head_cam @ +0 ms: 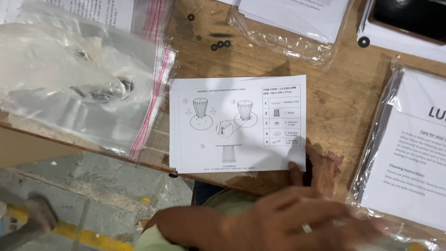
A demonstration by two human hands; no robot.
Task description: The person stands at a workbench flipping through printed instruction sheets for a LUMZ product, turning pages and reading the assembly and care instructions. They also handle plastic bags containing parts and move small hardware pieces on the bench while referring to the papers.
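Right hand [320, 169] grip pinching instruction sheets [237, 123]; left hand [297, 221] grip unclear; hardware in clear bag [69, 79].

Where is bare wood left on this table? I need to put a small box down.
Bare wood lies between the instruction sheets and the right-hand bagged leaflet. A smaller patch above the sheets holds scattered black washers. The left side is crowded with plastic bags.

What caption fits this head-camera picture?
Right hand pinches an instruction sheet on a wooden table; left hand blurs across.
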